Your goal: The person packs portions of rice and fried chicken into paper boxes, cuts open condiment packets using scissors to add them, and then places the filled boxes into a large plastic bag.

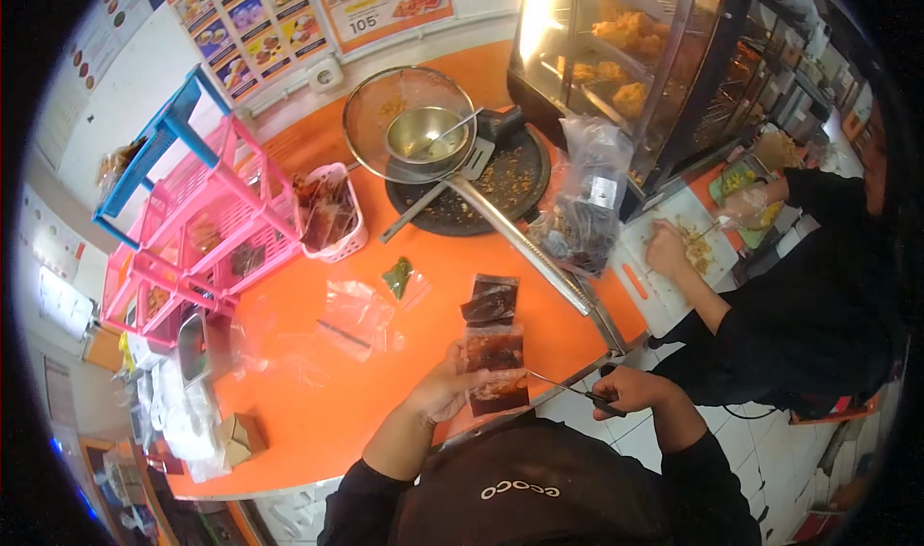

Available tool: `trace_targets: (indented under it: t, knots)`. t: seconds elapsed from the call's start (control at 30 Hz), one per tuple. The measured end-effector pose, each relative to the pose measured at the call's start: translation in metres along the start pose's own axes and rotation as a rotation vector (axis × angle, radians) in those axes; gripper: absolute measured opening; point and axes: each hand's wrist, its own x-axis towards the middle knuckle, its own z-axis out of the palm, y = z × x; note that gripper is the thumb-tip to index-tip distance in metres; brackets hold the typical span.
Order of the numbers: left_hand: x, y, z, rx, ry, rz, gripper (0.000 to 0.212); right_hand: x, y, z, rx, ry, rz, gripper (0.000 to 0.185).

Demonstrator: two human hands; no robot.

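Observation:
My left hand (449,384) grips a strip of clear plastic sachets (494,351) filled with dark red-brown sauce, near the table's front edge. The strip's far end is a darker sachet (491,301) lying on the orange tabletop. In my right hand (630,393) is a pair of scissors (570,387) with dark handles. Their blade tips meet the right edge of the strip, close to my left fingers, at a seam between two sachets. Whether the blades are parted is too small to tell.
A white basket (355,240) of similar sachets stands beside a pink plastic rack (238,272). Behind are a round dark pan (505,199), a strainer (361,149) holding a metal bowl (404,149), and a heated display case (678,62). At right, a co-worker chops on a white board (650,304).

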Motion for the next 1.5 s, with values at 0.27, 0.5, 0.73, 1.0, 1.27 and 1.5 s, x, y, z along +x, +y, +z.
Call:
trace_targets:
  t: [0.27,0.5,0.73,1.0,1.27,1.5]
  knots:
    - [-0.020,0.016,-0.001,0.703,0.003,0.009,0.095,0.028,-0.026,-0.018,0.002,-0.224,0.011,0.042]
    - [-0.033,0.018,-0.014,1.028,0.007,0.053,0.093,0.043,-0.032,-0.019,-0.179,-0.352,0.028,0.027]
    - [-0.037,0.004,-0.031,0.894,-0.254,0.190,0.091,0.054,-0.031,-0.005,0.121,-0.464,-0.014,0.030]
    - [-0.040,0.000,-0.031,0.739,-0.418,0.304,0.098,0.055,-0.023,0.004,0.475,-0.609,-0.032,0.042]
    - [-0.042,0.002,-0.015,0.693,-0.080,0.255,0.091,0.049,-0.020,0.003,0.243,-0.482,-0.060,0.026]
    - [-0.049,-0.030,-0.023,0.370,0.112,0.096,0.061,0.042,-0.021,0.010,0.185,-0.300,-0.042,0.023]
